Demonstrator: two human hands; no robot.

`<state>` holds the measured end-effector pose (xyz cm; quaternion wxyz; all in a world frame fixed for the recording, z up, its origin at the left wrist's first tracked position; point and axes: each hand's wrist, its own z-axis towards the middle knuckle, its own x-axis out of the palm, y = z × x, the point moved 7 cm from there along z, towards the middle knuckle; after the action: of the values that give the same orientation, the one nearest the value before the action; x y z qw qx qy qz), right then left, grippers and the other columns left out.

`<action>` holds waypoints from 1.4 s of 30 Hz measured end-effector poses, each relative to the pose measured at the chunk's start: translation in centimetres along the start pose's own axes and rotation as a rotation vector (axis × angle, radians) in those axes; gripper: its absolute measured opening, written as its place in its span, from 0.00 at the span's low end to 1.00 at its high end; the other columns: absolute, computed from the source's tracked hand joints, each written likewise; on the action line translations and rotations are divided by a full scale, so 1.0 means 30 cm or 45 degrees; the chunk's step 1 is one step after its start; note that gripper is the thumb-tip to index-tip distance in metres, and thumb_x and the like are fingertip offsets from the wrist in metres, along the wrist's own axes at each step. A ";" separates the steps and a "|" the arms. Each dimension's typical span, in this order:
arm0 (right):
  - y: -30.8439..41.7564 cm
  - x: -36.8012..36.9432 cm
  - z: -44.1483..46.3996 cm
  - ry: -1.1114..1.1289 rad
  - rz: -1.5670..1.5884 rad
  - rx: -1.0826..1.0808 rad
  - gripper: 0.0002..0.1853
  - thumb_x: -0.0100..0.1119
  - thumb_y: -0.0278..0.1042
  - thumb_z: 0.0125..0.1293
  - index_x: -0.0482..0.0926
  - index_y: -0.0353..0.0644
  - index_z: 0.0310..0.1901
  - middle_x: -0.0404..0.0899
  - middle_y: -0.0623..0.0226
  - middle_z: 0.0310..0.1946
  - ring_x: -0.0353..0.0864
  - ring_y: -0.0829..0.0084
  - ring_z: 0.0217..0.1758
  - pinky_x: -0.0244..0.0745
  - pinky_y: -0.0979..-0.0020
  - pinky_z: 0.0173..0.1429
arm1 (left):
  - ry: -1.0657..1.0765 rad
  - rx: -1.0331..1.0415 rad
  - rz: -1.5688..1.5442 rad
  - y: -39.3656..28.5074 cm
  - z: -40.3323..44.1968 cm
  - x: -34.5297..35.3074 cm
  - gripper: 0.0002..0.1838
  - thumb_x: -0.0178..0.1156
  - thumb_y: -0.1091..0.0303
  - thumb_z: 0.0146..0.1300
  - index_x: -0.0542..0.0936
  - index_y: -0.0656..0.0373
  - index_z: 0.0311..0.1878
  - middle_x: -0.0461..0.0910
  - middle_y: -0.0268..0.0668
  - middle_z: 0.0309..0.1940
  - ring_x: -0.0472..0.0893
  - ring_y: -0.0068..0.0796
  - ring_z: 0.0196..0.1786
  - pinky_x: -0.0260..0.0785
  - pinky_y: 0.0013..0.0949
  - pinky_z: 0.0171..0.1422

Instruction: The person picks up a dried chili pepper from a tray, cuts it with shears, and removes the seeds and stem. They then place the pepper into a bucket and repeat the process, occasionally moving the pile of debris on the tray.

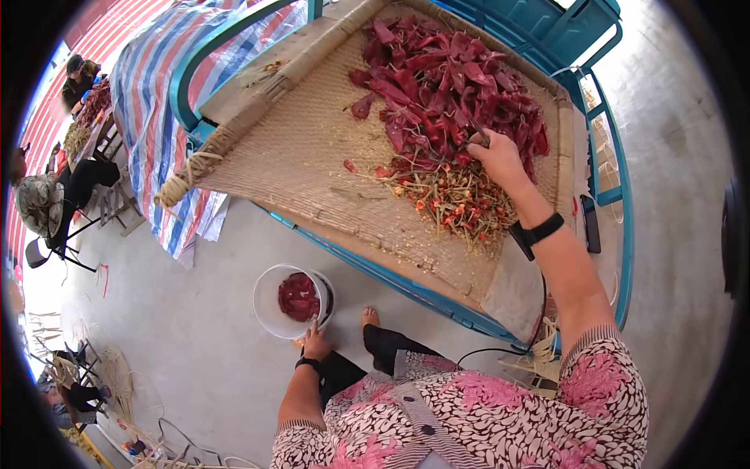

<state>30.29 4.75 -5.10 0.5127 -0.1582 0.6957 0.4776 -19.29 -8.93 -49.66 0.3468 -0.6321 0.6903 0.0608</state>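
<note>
Head view, as I observe it from a distance: the right hand lies over a woven mat, its grip pinching a small dark item that I cannot identify. Dark-red dried peppers are heaped on the far right part of the mat, touching this hand. Just nearer, stems with orange-red caps form a second pile beside the right forearm. The left hand is at the near rim of a white bucket on the floor; whether its grip is spread or pressed together, I cannot tell. Red pieces lie inside the bucket. A blue-green metal frame borders the mat; striped sheeting hangs at far left.
</note>
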 end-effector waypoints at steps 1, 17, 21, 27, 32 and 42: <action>-0.002 -0.013 -0.008 0.026 0.107 0.032 0.14 0.64 0.39 0.60 0.79 0.39 0.43 0.79 0.64 0.30 0.79 0.72 0.37 0.71 0.66 0.42 | 0.018 0.020 -0.013 -0.007 0.023 -0.004 0.39 0.64 0.54 0.54 0.66 0.45 0.71 0.44 0.44 0.78 0.49 0.61 0.76 0.50 0.50 0.78; 0.011 -0.103 -0.143 -0.049 0.540 0.004 0.08 0.62 0.36 0.56 0.82 0.42 0.35 0.73 0.77 0.21 0.68 0.82 0.23 0.62 0.74 0.30 | 0.608 0.913 -0.537 -0.780 -0.572 -0.676 0.14 0.56 0.62 0.69 0.79 0.61 0.51 0.80 0.33 0.33 0.80 0.22 0.34 0.74 0.28 0.40; 0.038 -0.115 -0.208 -0.044 0.541 0.031 0.09 0.61 0.36 0.57 0.81 0.41 0.35 0.73 0.77 0.22 0.69 0.83 0.27 0.64 0.74 0.34 | 0.175 1.121 -0.749 -0.998 -0.725 -1.050 0.11 0.55 0.70 0.68 0.78 0.62 0.50 0.79 0.31 0.34 0.77 0.20 0.37 0.71 0.27 0.44; 0.143 -0.147 -0.320 -0.082 0.578 -0.014 0.08 0.60 0.35 0.60 0.80 0.41 0.37 0.74 0.77 0.27 0.67 0.85 0.29 0.63 0.77 0.35 | -0.841 1.403 -0.602 -1.243 -0.591 -1.255 0.19 0.60 0.72 0.61 0.74 0.61 0.56 0.78 0.42 0.50 0.76 0.34 0.52 0.70 0.35 0.54; 0.132 -0.070 -0.348 0.217 1.010 0.003 0.07 0.59 0.34 0.64 0.79 0.42 0.39 0.72 0.81 0.27 0.65 0.86 0.28 0.60 0.78 0.33 | -0.889 1.510 -0.503 -1.348 -0.501 -1.231 0.24 0.63 0.72 0.58 0.73 0.58 0.59 0.76 0.45 0.53 0.70 0.44 0.61 0.62 0.41 0.66; 0.082 -0.141 -0.349 -0.121 0.145 0.129 0.22 0.53 0.49 0.70 0.75 0.37 0.52 0.82 0.52 0.43 0.83 0.58 0.47 0.75 0.63 0.48 | -0.502 1.208 -0.947 -1.331 -0.400 -1.205 0.19 0.53 0.70 0.71 0.69 0.61 0.63 0.81 0.42 0.35 0.80 0.32 0.37 0.72 0.32 0.44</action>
<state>24.46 -3.82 -0.03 0.5243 -0.0693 0.7018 0.4772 11.00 7.10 -6.39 0.7079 -0.5841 0.2994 -0.2609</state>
